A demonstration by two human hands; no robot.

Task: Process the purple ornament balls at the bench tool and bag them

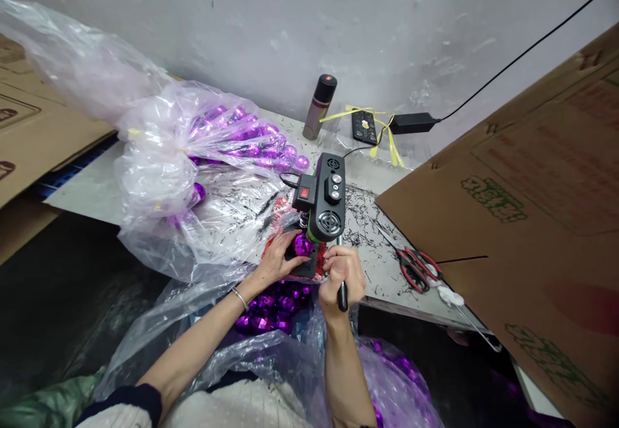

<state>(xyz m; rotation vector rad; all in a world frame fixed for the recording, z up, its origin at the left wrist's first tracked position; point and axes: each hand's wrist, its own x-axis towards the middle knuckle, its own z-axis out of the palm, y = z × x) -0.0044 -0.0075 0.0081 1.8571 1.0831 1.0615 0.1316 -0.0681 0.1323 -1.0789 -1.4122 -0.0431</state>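
Note:
My left hand (280, 258) has its thumb and fingers around a shiny purple ball (302, 245), which sits under the head of a small black bench machine (330, 196). The machine has a red switch and round vents. My right hand (344, 276) is wrapped around the black-gripped lever (343, 297) at the machine's right side. Beneath the ball lies a dark base plate (308, 265) on something red. Many faceted purple balls (271, 312) lie in clear plastic just below my hands, over my lap.
At the left, a clear plastic bag (159, 151) holds more purple balls. Red-handled scissors (416, 268), short black scraps and a large cardboard box (522, 209) are on the right. A spray can (320, 107), phone-like black object (363, 126) and power adapter (413, 123) stand or lie by the wall.

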